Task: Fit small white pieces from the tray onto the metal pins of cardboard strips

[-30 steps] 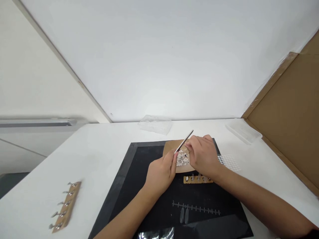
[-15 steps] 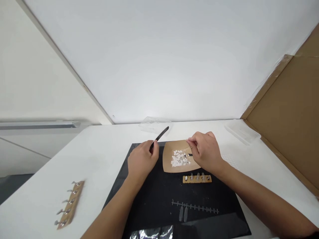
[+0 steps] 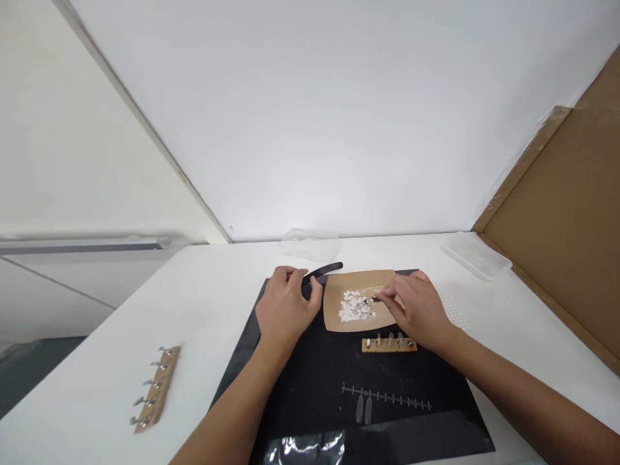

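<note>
At the back left of the black mat (image 3: 310, 368), my left hand (image 3: 285, 309) has its fingers apart, close to a slim black curved file (image 3: 323, 272) that lies by the mat's far edge. Over the right side of a brown paper tray (image 3: 334, 303), my right hand (image 3: 419, 309) has thumb and forefinger pinched. What lies between those fingertips is too small to make out. Just beside them is a small black piece (image 3: 375, 299) in the tray. Many small white bits (image 3: 356, 307) are heaped there. In front stands a wooden holder (image 3: 387, 346) with small clear pieces upright on it.
A clear plastic strip (image 3: 387, 396) with two nail-shaped pieces lies on the mat. Another wooden holder with metal clips (image 3: 157, 391) sits at left. Clear plastic trays (image 3: 310, 244) (image 3: 475, 255) rest at the back. A white grid sheet (image 3: 455, 313) lies at right, near a cardboard wall (image 3: 557, 213).
My left hand has let go of the black file, which now lies low at the mat's far edge. My right hand has lowered toward the tray, fingertips nearer the small black piece.
</note>
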`<state>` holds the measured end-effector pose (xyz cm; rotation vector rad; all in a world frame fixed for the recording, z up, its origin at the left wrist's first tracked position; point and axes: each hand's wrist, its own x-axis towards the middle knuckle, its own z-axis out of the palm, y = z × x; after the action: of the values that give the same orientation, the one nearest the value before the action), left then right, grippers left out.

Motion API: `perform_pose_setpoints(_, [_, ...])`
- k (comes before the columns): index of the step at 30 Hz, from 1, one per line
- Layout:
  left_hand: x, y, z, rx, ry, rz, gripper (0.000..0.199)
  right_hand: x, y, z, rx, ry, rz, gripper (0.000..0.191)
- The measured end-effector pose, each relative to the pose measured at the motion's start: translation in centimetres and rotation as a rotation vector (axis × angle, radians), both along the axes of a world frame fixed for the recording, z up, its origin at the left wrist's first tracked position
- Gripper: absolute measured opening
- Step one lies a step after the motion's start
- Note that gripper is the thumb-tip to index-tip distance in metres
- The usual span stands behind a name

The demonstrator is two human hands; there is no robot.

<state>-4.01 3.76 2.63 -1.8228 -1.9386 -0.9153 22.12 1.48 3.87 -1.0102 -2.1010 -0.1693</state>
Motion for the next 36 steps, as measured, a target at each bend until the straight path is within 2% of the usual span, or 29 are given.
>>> perform_pose_setpoints(3, [0.8, -0.9, -0.3, 0.124, -0.027, -0.14, 0.025, 0.7, -0.9, -0.6, 0.08, -0.023, 0.016, 0.026])
perform_pose_setpoints(6, [1.8, -2.1, -0.4, 0.129, -0.076, -0.434, 0.024, 1.0, -1.8, -0.7, 0.141, -0.044, 0.03, 0.025])
perform_pose_setpoints(9, [3.1, -3.2, -0.5, 0.004, -0.233, -0.709, 0.021, 1.0, -2.6, -0.6, 0.196, -0.065, 0.046, 0.026])
perform_pose_setpoints(12, [4.2, -3.9, -0.8, -0.1, -0.4, -0.859, 0.022, 0.7, -3.3, -0.5, 0.217, -0.105, 0.079, 0.02])
perform_pose_setpoints(15, [4.7, -4.2, -1.0, -0.223, -0.573, -0.953, 0.025, 0.4, -3.9, -0.2, 0.266, -0.128, 0.1, 0.018])
perform_pose_setpoints(19, [4.5, -4.4, -0.7, -0.398, -0.806, -1.038, 0.03, 0.4, -4.2, 0.2, 0.312, -0.124, 0.097, 0.02])
perform_pose_setpoints(22, [4.4, -4.7, -0.4, -0.454, -0.909, -1.068, 0.032, 0.4, -4.3, 0.1, 0.33, -0.126, 0.086, 0.019])
perform_pose_setpoints(27, [4.7, -4.9, -0.6, -0.545, -1.023, -1.038, 0.033, 0.3, -4.6, -0.1, 0.343, -0.117, 0.055, 0.018])
perform_pose_setpoints(32, [5.0, -4.8, -1.2, -0.614, -1.171, -1.025, 0.03, 0.1, -4.6, 0.0, 0.327, -0.144, 0.075, 0.026])
perform_pose_setpoints(36, [5.0, -4.8, -1.2, -0.608, -1.177, -1.008, 0.031, 0.0, -4.6, -0.1, 0.305, -0.135, 0.085, 0.027])
